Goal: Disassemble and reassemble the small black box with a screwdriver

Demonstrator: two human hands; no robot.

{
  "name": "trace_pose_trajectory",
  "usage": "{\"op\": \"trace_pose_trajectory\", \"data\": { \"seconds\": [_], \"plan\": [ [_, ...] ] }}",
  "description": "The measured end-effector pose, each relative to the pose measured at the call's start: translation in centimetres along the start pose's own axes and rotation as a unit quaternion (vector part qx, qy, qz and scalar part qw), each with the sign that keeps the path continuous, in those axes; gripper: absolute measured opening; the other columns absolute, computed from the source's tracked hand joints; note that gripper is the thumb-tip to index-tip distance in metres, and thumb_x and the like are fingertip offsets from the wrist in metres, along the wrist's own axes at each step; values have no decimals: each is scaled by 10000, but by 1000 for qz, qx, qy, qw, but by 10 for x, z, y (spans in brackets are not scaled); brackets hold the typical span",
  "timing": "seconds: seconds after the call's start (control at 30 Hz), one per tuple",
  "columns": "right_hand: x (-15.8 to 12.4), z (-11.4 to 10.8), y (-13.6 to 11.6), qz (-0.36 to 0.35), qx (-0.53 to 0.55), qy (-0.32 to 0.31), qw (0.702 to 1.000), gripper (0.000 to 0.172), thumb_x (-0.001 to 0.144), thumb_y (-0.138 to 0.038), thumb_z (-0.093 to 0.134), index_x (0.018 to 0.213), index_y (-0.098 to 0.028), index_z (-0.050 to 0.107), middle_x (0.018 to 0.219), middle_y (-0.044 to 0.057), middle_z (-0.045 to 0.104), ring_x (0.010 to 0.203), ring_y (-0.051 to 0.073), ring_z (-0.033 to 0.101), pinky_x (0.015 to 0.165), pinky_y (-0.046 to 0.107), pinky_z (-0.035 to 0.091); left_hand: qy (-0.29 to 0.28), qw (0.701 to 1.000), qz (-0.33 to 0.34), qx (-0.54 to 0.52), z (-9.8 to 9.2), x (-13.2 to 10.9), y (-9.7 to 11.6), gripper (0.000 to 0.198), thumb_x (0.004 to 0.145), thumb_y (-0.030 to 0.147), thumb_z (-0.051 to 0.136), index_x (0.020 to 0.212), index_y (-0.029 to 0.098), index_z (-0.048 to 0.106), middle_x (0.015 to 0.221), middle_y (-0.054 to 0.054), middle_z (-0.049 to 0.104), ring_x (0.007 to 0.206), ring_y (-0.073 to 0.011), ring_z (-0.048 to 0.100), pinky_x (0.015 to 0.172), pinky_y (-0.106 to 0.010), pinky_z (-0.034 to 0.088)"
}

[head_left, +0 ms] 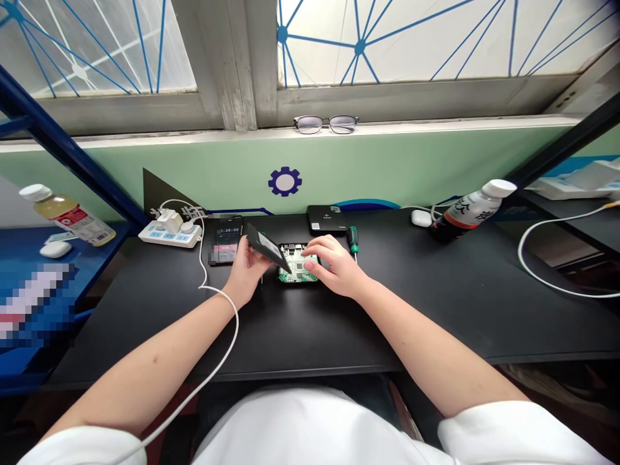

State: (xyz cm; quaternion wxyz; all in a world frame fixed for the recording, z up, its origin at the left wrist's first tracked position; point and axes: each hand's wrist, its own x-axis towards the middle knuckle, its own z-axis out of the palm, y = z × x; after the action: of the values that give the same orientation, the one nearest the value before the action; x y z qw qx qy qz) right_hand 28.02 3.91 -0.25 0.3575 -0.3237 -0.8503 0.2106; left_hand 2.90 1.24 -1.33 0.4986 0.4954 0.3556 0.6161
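My left hand holds a black device cover, tilted up, its inner side with a pale label facing right. Just right of it, a green circuit board lies in a dark casing on the desk. The curled fingers of my right hand rest over the board's right side, thumb and fingertips on it; their exact grip is partly hidden. Beyond that hand stands a green and black screwdriver, its shaft toward me. A thin metal shaft shows beside my left hand.
A phone showing a timer and a white power strip lie left. A closed black box is behind the board. A dark drink bottle and white earphone case stand right. A white cable crosses my left forearm.
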Motion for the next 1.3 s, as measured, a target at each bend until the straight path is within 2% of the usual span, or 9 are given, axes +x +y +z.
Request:
{"op": "trace_pose_trajectory", "data": {
  "seconds": [0.1, 0.2, 0.3, 0.4, 0.53, 0.67, 1.0, 1.2, 1.3],
  "plan": [
    [-3, 3, -2, -14, 75, -18, 997, 837, 841, -808, 743, 1466, -265, 614, 1562, 193, 568, 1462, 406, 534, 1192, 620, 480, -99, 992, -48, 54, 9, -10, 7, 615, 708, 412, 985, 1122, 253, 559, 1056, -22, 719, 951, -205, 750, 841, -323, 619],
    [-6, 8, -3, -2, 140, -86, 986, 1153, 705, -813, 858, 1643, -326, 396, 1665, 187, 466, 1522, 430, 502, 1211, 635, 480, -167, 977, -35, 127, 14, -18, 12, 570, 782, 379, 917, 1209, 246, 565, 1163, -63, 725, 1003, -232, 763, 872, -353, 623],
    [-5, 4, 3, -4, 149, -79, 986, 1094, 756, -662, 894, 1655, -343, 359, 1593, 163, 525, 1450, 396, 576, 1200, 608, 506, -180, 948, 26, 260, 10, -16, 14, 490, 872, 396, 813, 1277, 237, 587, 1210, -93, 735, 1064, -267, 748, 929, -407, 607],
    [3, -8, 17, 5, 84, -36, 996, 1017, 774, -539, 891, 1643, -306, 416, 1639, 177, 460, 1560, 430, 439, 1292, 654, 385, -152, 874, 95, 451, -2, -7, 15, 490, 908, 402, 763, 1336, 224, 603, 1260, -124, 734, 1230, -338, 675, 1092, -522, 518],
    [14, -18, 33, 45, 20, -119, 992, 955, 772, -456, 862, 1632, -314, 472, 1663, 159, 452, 1591, 448, 362, 1293, 715, 341, -165, 808, 84, 559, -14, 3, 17, 799, 920, 370, 705, 1626, 196, 373, 1495, -181, 642, 1454, -395, 505, 1188, -621, 387],
    [19, -13, 30, 69, -20, -192, 979, 963, 739, -454, 872, 1616, -267, 520, 1672, 169, 454, 1591, 455, 334, 1301, 703, 328, -225, 776, 64, 586, -15, 6, 22, 953, 871, 484, 764, 1675, 193, 344, 1616, -204, 541, 1559, -431, 379, 1237, -634, 308],
    [16, -12, 25, 80, -36, -225, 970, 1016, 755, -622, 889, 1640, -316, 496, 1727, 149, 432, 1618, 475, 315, 1291, 751, 306, -250, 755, 18, 606, -16, 15, 27, 934, 831, 542, 834, 1618, 181, 482, 1639, -207, 541, 1588, -450, 352, 1293, -677, 170],
    [9, -11, 31, 109, 15, -225, 968, 1205, 718, -746, 890, 1714, -337, 349, 1872, 125, 88, 1706, 443, 207, 1339, 674, 318, -250, 764, 47, 593, -26, 19, 22, 864, 829, 555, 870, 1567, 225, 566, 1568, -183, 618, 1558, -456, 385, 1279, -709, 184],
    [10, -9, 34, 93, 13, -234, 968, 1208, 729, -762, 875, 1718, -312, 347, 1844, 155, 220, 1714, 426, 206, 1369, 683, 244, -264, 760, 54, 591, -29, 20, 18, 762, 859, 573, 847, 1506, 234, 632, 1624, -177, 576, 1568, -461, 365, 1264, -715, 206]
  ]
}}
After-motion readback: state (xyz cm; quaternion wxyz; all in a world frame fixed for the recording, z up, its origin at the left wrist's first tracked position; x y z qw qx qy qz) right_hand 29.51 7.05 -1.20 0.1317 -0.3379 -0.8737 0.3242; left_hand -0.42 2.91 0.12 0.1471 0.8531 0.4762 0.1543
